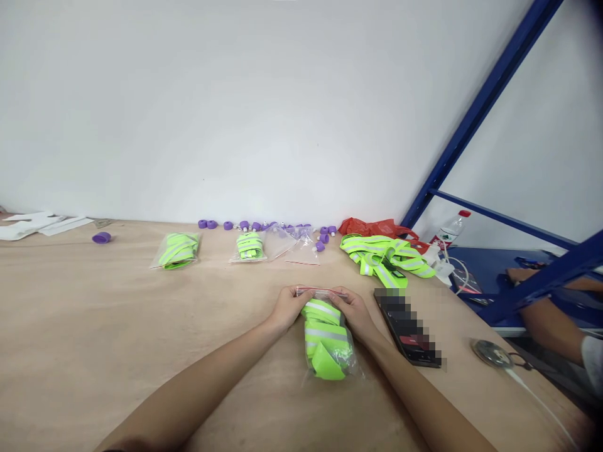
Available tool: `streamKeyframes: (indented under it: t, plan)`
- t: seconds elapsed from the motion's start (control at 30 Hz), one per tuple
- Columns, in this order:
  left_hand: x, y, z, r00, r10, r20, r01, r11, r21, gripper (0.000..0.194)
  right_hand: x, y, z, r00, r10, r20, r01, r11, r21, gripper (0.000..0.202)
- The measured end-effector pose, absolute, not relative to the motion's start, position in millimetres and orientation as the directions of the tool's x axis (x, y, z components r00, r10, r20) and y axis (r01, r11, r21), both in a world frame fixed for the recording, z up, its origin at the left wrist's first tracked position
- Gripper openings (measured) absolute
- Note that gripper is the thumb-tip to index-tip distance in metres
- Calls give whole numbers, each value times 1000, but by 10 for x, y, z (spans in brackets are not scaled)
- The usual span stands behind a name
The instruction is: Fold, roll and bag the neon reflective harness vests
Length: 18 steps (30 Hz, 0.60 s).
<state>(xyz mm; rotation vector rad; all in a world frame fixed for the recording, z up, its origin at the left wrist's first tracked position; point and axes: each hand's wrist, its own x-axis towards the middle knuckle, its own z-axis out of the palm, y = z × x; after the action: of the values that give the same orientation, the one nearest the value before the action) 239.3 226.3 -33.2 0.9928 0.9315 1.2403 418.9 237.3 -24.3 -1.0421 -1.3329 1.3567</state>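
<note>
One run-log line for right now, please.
left hand: pinching clear bag at top edge | right hand: pinching same edge | inside: yellow-green strap | right of bag: phone

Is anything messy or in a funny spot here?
Yes, a bit. One purple piece lies alone on the left, away from the other purple pieces at the back. The loose green straps on the right look jumbled, unlike the bagged bundle in front. I see no spill.

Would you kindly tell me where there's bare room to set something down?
The widest bare patch of the wooden table lies between the lone purple piece and left forearm. A gap separates the left filled bag from the next filled bag. It is crowded around the reflective straps and smartphone.
</note>
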Motion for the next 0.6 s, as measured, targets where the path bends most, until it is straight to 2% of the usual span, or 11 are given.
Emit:
streamKeyframes:
  t: [0.3, 0.6]
  plan:
    - [2398, 2254, -298, 113, 993, -26, -309, 60, 949, 43, 4205, 2353, -226, -264, 964, 6, -70, -13, -997, 44]
    - [2407, 2255, -311, 81, 996, -22, -288, 44, 957, 40, 4192, 2357, -235, -233, 972, 14, -62, 0, -998, 41]
